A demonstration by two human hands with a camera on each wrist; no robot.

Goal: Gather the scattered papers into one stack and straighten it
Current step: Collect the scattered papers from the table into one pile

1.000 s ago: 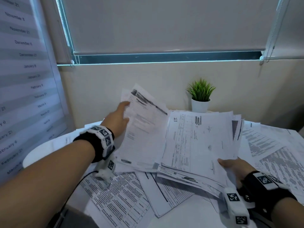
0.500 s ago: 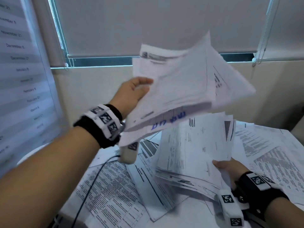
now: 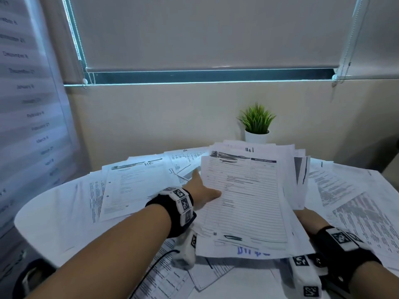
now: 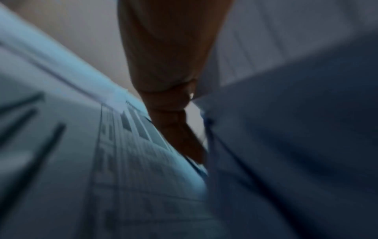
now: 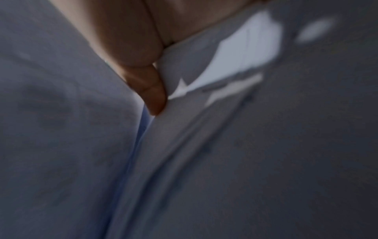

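Note:
A thick, uneven stack of printed papers [image 3: 248, 201] lies at the middle of the round white table [image 3: 43, 223], with a lined form on top. My left hand [image 3: 203, 190] holds its left edge, thumb on the top sheet and the other fingers mostly hidden below. In the blurred left wrist view the left hand [image 4: 169, 97] lies against the sheets [image 4: 286, 129]. My right hand [image 3: 306, 219] grips the stack's near right edge, largely covered by paper. The right wrist view shows its thumb [image 5: 147, 90] pressed on the paper [image 5: 204, 129]. Loose sheets [image 3: 129, 182] lie scattered around.
More loose sheets lie to the right [image 3: 356, 212] and near the front edge [image 3: 172, 277]. A small potted plant [image 3: 257, 126] stands behind the stack by the wall. A black cable [image 3: 155, 268] runs under my left wrist. A dated wall chart [image 3: 28, 104] hangs at left.
My left hand lifted a bundle of sheets from the left, swung it high, and has brought it down onto the stack that my right hand holds. The right hand stayed in place.

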